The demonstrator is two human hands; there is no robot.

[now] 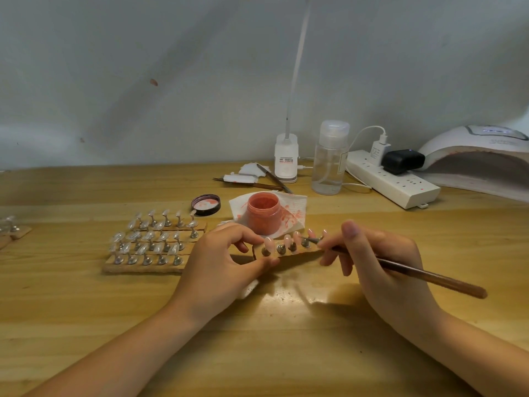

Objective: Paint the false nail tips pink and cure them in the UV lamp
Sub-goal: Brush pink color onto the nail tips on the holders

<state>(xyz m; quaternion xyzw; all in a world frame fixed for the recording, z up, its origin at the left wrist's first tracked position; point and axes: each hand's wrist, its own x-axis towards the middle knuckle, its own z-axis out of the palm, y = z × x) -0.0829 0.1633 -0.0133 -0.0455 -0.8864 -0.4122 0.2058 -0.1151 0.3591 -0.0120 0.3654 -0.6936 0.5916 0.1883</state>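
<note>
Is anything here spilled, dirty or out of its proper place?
Yes. The tissue under the open pink jar carries pink smears, and the jar's lid lies upturned on the table, pink inside. Nothing looks spilled on the wood itself.

The desk [86, 310] is honey-yellow wood with a streaky grain. The open jar [263, 213] is coral pink, standing on a white tissue [294, 207] smeared pink. The nail tips [289, 239] on the near strip are pale pink; those to the left [148, 236] are clear. The brush [423, 275] handle is reddish brown. The lamp [481, 156] far right is white, and the wall [143, 81] grey.
</note>
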